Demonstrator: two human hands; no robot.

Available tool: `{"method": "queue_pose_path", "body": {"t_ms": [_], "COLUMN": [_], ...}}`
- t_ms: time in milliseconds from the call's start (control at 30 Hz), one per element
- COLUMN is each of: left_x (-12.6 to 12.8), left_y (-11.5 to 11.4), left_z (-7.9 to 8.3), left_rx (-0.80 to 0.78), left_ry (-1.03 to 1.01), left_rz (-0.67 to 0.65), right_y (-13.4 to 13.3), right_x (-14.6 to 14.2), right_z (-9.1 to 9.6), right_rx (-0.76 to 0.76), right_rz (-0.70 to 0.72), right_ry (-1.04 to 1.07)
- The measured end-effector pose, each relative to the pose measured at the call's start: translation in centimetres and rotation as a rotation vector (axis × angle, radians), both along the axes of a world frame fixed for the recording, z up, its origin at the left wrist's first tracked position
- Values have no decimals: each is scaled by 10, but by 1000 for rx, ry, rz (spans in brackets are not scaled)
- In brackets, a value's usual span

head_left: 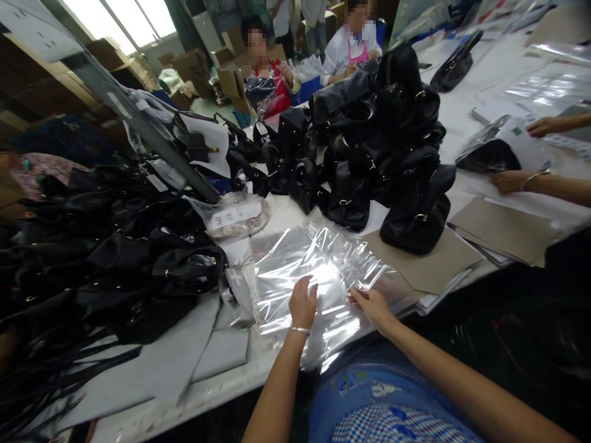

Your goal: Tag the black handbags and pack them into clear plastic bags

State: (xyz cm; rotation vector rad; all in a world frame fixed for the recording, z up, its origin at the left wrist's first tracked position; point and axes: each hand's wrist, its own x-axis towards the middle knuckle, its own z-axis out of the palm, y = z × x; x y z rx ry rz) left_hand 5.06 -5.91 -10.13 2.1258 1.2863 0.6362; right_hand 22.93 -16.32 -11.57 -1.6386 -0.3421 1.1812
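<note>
Clear plastic bags (286,264) lie in a shiny stack on the table edge in front of me. My left hand (303,303) rests on the stack with its thumb apart from the fingers, gripping nothing. To its right, my right hand (372,307) has thumb and fingers closed on the edge of a clear plastic bag (364,261). That bag lies crumpled and slanted over the others. Just behind the bags stand several black handbags (415,215) with gold-coloured fittings.
More black handbags (152,258) are heaped at left. A wrapped packet (237,215) lies behind the stack; brown cardboard sheets (415,261) lie right of it. At right, a co-worker's hands (512,181) handle a bagged black item. Two people sit across the table. A metal post (138,123) slants at left.
</note>
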Motion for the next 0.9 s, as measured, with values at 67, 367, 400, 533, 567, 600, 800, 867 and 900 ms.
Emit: {"method": "queue_pose_path", "body": {"t_ms": [67, 367, 400, 533, 567, 600, 800, 867, 900], "left_x": [-4, 19, 24, 37, 39, 41, 47, 51, 53], "left_y": [29, 87, 84, 61, 55, 49, 15, 4, -1], "left_z": [-1, -22, -23, -27, -28, -29, -28, -23, -19], "left_rx": [-6, -532, -588, -860, -937, -1036, -1787, -1898, -1930], "left_ry": [58, 104, 94, 32, 7, -35, -506, -661, -747], "left_rz": [86, -85, -111, -224, -258, -291, -466, -538, -565], "right_y": [-13, -56, -60, -66, -65, -64, -49, -47, -47], "right_x": [10, 31, 31, 31, 31, 31, 33, 35, 38], "right_z": [2, 33, 36, 46, 49, 52, 80, 83, 83], "right_rx": [4, 116, 141, 261, 309, 362, 601, 609, 600], "right_rz": [88, 236, 203, 81, 64, 57, 113, 116, 105], "right_ry": [-11, 164, 246, 530, 595, 659, 981, 1030, 1035]}}
